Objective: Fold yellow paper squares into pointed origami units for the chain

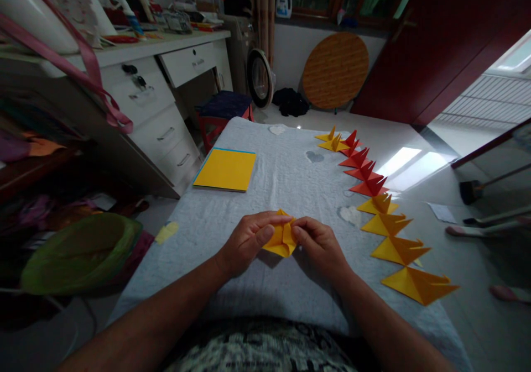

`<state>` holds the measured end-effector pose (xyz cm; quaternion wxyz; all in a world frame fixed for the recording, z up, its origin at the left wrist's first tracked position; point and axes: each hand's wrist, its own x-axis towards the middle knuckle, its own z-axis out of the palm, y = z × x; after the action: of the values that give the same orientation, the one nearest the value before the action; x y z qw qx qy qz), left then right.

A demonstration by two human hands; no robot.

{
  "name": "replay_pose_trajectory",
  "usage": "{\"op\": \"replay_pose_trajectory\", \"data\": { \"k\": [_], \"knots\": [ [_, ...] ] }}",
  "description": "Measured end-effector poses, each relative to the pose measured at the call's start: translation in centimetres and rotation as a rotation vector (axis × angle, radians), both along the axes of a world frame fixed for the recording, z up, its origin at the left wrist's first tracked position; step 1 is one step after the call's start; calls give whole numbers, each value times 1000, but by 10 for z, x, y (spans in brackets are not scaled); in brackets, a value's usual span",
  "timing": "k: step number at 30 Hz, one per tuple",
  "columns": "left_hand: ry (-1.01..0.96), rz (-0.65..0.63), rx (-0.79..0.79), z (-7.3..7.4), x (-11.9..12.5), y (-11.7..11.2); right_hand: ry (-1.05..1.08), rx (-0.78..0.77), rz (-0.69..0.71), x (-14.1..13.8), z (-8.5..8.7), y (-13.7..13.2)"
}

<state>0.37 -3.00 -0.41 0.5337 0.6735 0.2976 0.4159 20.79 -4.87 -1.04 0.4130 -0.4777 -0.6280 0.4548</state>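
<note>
A partly folded piece of yellow origami paper point(282, 240) is held between my two hands, just above the cloth-covered table. My left hand point(251, 238) grips its left side, thumb and fingers closed on the paper. On the opposite side my right hand point(317, 242) pinches the right corner. The folds stand slightly open in the middle, with a crease running down the centre. Beyond my left hand lies a stack of yellow square paper point(226, 170), with a blue edge showing at its back.
Along the table's right edge runs a row of folded paper cranes, several yellow point(418, 283) and several red point(369, 186). The table point(199, 239) wears a pale cloth. A green-lined bin point(83, 250) stands left, a stool point(226, 106) behind, and a white desk point(153, 118) at back left.
</note>
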Motion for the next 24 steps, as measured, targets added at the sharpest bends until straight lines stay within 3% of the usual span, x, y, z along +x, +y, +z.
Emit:
{"op": "replay_pose_trajectory", "data": {
  "k": [11,19,24],
  "knots": [
    [17,-43,-42,-1,4,-1,21,-54,41,-2,-3,4],
    [-281,20,-410,-5,13,-1,-42,16,-34,-4,0,2],
    [-119,98,-404,-2,14,4,-127,70,-41,-4,-1,1]
  ]
}}
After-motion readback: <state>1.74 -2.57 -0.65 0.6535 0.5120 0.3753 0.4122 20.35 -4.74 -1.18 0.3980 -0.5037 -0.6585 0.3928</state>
